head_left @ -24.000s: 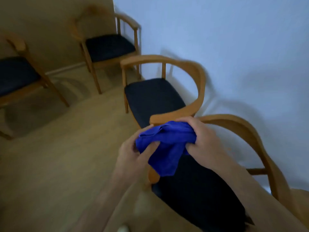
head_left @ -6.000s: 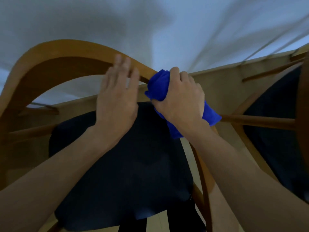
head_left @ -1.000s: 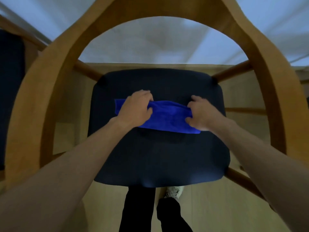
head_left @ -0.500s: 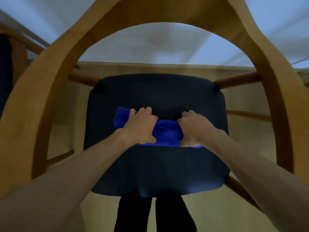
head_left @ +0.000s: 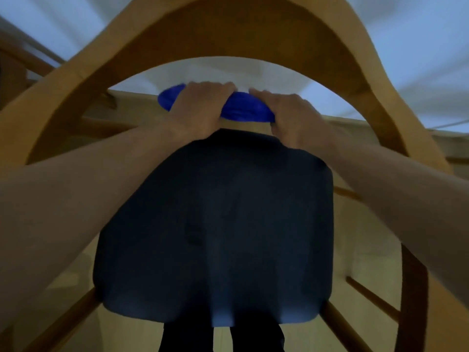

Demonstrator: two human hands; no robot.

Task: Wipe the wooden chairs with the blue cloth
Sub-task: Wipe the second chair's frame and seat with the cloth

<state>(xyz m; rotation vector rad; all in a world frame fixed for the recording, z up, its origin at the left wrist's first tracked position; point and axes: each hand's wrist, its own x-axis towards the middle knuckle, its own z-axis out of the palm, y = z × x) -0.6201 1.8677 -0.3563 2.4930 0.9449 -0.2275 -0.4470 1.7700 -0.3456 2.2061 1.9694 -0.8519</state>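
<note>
I look straight down on a wooden chair (head_left: 228,29) whose curved backrest arches across the top of the view. Its dark seat cushion (head_left: 223,224) fills the middle. The blue cloth (head_left: 243,107) is bunched into a roll, held up over the far edge of the seat just below the backrest. My left hand (head_left: 200,110) grips its left part, with a blue end sticking out to the left. My right hand (head_left: 294,118) grips its right end. Both arms reach over the cushion.
A pale wall (head_left: 418,59) stands behind the chair. Light wooden floor (head_left: 121,336) shows around the seat. Wooden rungs (head_left: 373,298) run at the lower right. A neighbouring chair's frame (head_left: 15,64) shows at the far left. My dark trouser legs (head_left: 223,339) stand below the seat.
Both hands have lifted the cloth off the middle of the cushion and carried it away from me, up toward the backrest. The view has tilted, so the backrest looms closer.
</note>
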